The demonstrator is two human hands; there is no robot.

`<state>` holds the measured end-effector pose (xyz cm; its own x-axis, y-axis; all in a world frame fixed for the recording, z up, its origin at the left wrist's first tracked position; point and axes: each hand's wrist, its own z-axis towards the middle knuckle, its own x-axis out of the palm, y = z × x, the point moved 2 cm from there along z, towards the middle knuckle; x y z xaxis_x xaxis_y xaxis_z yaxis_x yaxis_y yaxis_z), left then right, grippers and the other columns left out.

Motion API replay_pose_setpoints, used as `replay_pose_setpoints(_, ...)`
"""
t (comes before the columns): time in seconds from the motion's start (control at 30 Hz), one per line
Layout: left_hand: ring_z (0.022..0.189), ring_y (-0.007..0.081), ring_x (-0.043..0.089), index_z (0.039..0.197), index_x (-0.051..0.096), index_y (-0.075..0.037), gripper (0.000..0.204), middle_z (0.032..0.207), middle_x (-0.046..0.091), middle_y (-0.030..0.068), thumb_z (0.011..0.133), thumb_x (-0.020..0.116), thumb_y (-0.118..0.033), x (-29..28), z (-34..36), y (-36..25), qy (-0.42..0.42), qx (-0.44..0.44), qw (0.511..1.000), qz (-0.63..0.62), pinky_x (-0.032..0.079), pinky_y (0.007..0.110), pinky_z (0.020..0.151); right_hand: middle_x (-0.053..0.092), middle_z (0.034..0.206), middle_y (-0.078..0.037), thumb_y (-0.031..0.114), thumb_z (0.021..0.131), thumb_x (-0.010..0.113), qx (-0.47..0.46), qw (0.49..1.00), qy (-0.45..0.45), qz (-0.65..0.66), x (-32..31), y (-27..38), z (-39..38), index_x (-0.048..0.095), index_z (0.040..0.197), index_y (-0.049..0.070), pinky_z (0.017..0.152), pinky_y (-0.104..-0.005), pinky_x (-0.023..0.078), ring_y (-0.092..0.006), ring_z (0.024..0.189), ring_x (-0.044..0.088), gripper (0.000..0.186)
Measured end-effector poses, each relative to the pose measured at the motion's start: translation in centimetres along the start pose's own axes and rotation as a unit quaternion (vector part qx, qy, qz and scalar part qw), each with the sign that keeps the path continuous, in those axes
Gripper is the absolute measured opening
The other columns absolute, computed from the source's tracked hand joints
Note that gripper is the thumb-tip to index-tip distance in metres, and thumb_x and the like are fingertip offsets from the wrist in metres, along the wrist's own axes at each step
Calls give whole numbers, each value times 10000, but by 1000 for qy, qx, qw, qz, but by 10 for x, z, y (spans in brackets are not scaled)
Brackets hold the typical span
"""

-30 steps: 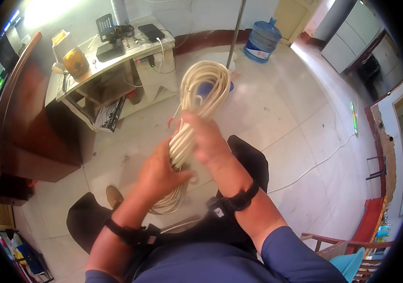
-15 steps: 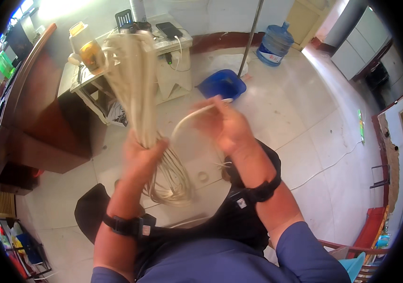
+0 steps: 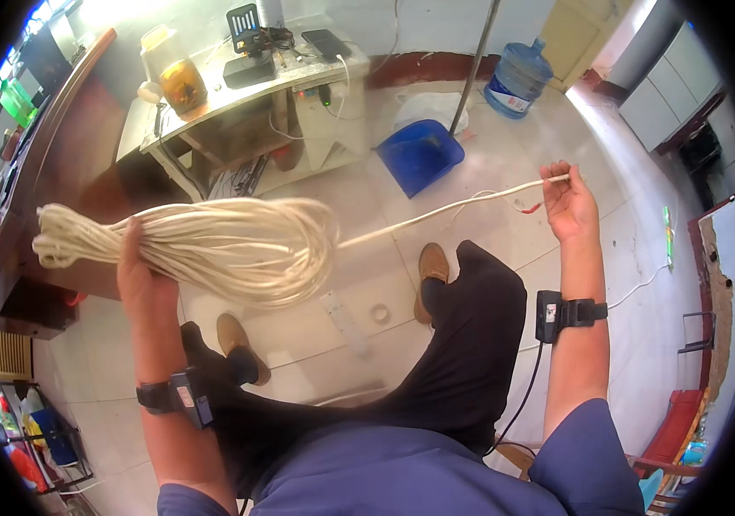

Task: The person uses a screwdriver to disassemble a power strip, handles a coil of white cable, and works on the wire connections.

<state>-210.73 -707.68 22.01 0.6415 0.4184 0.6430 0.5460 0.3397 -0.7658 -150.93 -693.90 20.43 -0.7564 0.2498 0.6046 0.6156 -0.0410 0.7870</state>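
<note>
A long coil of cream-white cable [image 3: 238,245] lies sideways in the air on the left, its narrow bundled end pointing left and its wide loops to the right. My left hand [image 3: 146,279] is closed round the bundle near its narrow part. From the wide loops a single length [image 3: 436,211] runs nearly straight up to the right. My right hand [image 3: 570,206] pinches that length near its end, arm stretched out. Below the stretched length hangs a thin pale strand with a red tip [image 3: 532,209]; where it joins is unclear.
A white table [image 3: 213,107] ahead carries a jar [image 3: 180,84], a black device and a phone [image 3: 326,43]. Beyond the stretched cable are a blue dustpan [image 3: 423,156] and a water jug [image 3: 518,79]. A brown desk [image 3: 67,172] borders the left. On the floor lies a ring [image 3: 379,313].
The coil has swung from upright to sideways and moved left with my left hand. My right hand has moved far right, drawing the single length out straight.
</note>
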Motion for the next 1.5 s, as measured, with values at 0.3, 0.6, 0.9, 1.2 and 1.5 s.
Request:
replay_pose_setpoints(0.3, 1106, 303, 610, 1147, 569, -3, 258, 1165, 633, 166, 960, 614, -176, 39, 2, 23, -7, -37, 996, -77, 491, 467, 1002, 615, 1043, -162, 250, 1039, 477, -2, 990, -138, -17, -76, 13, 18, 560, 1057, -45, 821, -344, 619, -345, 1057, 641, 308)
replay_pose_setpoints(0.6, 1082, 280, 616, 1099, 601, -22, 229, 1139, 649, 123, 910, 676, -126, 120, 1, 81, -55, -79, 989, -113, 489, 472, 1007, 430, 1392, -257, 350, 972, 583, 107, 943, -310, -58, -160, 1, 21, 346, 1419, -56, 1077, -520, 401, -418, 1285, 457, 649)
replay_pose_setpoints(0.9, 1040, 304, 621, 1101, 583, -14, 253, 1104, 645, 136, 911, 674, -154, 171, -23, 141, -77, -136, 983, -95, 492, 494, 980, 376, 1502, -225, 408, 713, 861, -222, 760, 273, -546, 107, -53, -65, 306, 1480, -23, 1137, -408, 320, -296, 1386, 390, 1041)
replay_pose_setpoints(1.2, 917, 193, 637, 1142, 544, 25, 288, 1035, 625, 94, 900, 666, -70, 212, -54, 146, 58, -89, 993, -47, 533, 355, 790, 419, 1414, -231, 493, 612, 866, -346, 618, 333, -622, 167, -119, -84, 244, 1523, 45, 1082, -450, 362, -384, 1329, 399, 1191)
replay_pose_setpoints(1.5, 1093, 199, 597, 1288, 500, 46, 436, 1234, 589, 134, 901, 666, -69, 230, -72, 109, 253, -138, 946, 148, 490, 350, 956, 599, 992, -53, 140, 780, 717, -18, 879, 352, -322, 144, -129, -60, 488, 1294, 32, 873, -329, 475, -159, 977, 573, 573)
